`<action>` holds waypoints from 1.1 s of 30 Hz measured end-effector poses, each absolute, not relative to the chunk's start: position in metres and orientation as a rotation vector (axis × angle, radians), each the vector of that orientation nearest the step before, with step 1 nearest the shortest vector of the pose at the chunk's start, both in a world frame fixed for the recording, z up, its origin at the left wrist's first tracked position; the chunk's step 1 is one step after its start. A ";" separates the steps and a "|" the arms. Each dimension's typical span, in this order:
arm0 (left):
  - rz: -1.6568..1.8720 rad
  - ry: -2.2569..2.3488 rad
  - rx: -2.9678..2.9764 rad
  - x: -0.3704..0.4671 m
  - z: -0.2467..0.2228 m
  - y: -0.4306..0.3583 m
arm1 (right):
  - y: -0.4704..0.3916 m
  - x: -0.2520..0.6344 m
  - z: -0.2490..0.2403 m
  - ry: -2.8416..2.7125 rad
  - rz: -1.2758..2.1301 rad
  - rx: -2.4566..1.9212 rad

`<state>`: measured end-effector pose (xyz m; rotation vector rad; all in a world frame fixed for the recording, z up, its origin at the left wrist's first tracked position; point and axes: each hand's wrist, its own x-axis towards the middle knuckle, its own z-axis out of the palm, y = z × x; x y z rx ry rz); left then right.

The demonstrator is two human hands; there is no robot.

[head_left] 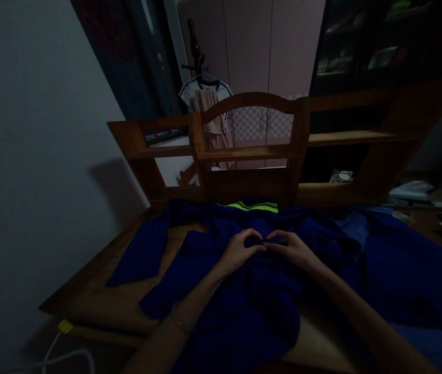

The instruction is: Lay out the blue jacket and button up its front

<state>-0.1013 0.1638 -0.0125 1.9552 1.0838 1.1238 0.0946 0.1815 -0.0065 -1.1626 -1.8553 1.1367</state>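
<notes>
A dark blue garment (213, 291) with a neon yellow-green stripe (250, 206) near its far edge lies spread over a wooden surface (99, 291). My left hand (240, 250) and my right hand (289, 246) rest side by side on the middle of the garment, fingertips meeting and pinching the cloth between them. A sleeve (143, 254) stretches out to the left. A thin bracelet circles my left wrist. The room is dim, so fine detail of the cloth is hard to see.
A wooden headboard with shelves (252, 150) rises just beyond the garment. More blue fabric (407, 270) lies to the right. A coat stand with hanging clothes (209, 104) stands behind. A grey wall (29, 156) is on the left; a white cable (65, 356) runs below.
</notes>
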 end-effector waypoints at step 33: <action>1.295 1.071 1.521 -0.102 -0.020 0.173 | 0.179 0.072 -0.011 -1.475 1.342 -0.927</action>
